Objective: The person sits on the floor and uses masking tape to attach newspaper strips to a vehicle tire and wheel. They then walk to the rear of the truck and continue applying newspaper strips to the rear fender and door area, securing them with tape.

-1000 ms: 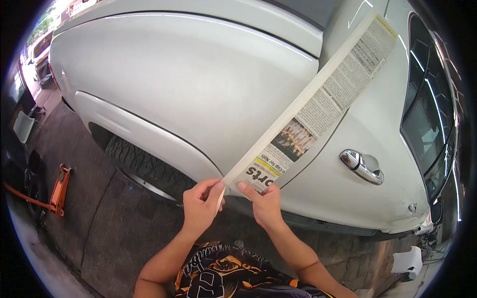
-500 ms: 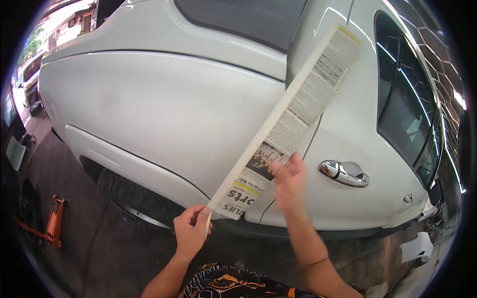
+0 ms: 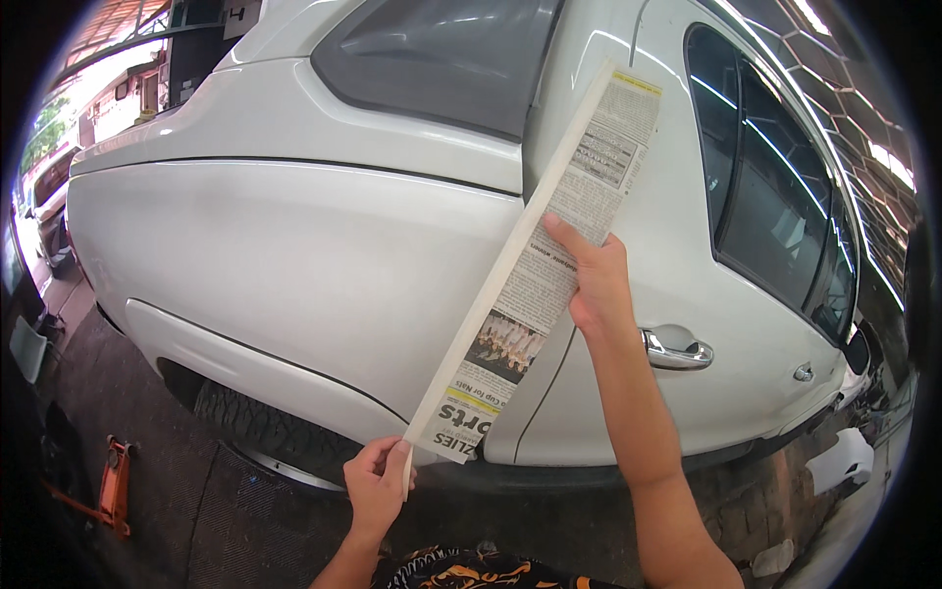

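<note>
Right hand [image 3: 596,285] slid up newspaper strip [image 3: 549,265] (on car [image 3: 294,255]); left hand [image 3: 378,481] stays.

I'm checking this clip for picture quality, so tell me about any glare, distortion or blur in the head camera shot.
Head view: fisheye bends the white car body lines toward a dark round rim; bright streaks of glare cross the side windows at right; the upper left background is washed out; the newspaper strip, left hand and right hand look sharp, without visible motion blur.

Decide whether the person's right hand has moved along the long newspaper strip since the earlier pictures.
Yes. The right hand has slid up the long newspaper strip, from its bottom end to above the chrome door handle.
</note>
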The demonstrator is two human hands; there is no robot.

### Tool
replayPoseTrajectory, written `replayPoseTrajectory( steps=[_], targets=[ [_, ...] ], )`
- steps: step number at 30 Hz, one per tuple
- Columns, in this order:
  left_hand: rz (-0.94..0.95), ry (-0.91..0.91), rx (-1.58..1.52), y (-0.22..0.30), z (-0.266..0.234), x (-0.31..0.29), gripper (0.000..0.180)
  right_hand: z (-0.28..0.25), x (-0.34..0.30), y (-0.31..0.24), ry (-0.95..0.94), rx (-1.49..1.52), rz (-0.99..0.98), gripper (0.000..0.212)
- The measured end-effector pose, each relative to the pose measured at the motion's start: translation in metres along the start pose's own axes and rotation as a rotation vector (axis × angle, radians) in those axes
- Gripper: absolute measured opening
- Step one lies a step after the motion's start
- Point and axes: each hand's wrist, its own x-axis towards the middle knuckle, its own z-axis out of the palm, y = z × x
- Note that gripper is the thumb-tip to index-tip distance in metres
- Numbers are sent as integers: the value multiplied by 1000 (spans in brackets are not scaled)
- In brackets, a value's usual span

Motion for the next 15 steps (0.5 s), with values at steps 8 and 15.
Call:
replayPoseTrajectory(
  steps=[8,15],
  targets=[
    [-6,-3,8,2,0,-3,20,5,-2,3,23,-26,-52,36],
    [10,-17,0,0,-2,-2,20,8,-3,1,43,-55,-59,37]
  ],
)
